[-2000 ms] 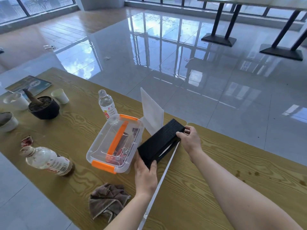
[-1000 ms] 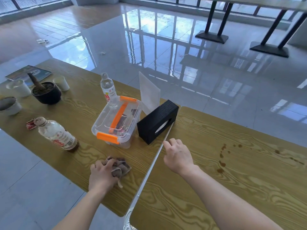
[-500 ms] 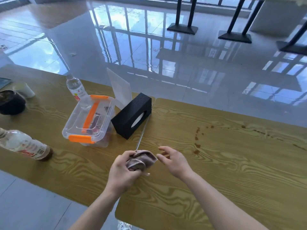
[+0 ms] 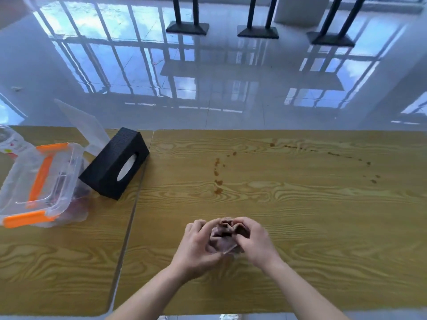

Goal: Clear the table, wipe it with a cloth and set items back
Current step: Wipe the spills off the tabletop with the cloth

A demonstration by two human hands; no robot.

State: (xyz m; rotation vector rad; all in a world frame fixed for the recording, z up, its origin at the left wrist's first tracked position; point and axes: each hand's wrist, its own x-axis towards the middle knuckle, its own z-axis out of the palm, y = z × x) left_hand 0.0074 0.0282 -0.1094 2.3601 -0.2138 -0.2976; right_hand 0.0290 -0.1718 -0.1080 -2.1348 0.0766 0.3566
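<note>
We gather one soft, crumpled brown cloth (image 4: 224,235) at the near middle of the yellow wood-grain table (image 4: 312,215).
Our left hand (image 4: 196,247) and right hand (image 4: 255,244) both curl round it, pinching its folds; limp and light, it wants bunching into a wad. One black tissue box (image 4: 111,167) and one clear orange-clasped container (image 4: 39,183) stand to the left.

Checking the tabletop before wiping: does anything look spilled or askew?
Yes. Brown spots trail across the right table, beyond the cloth. The black tissue box lies tilted, its opening facing sideways.
</note>
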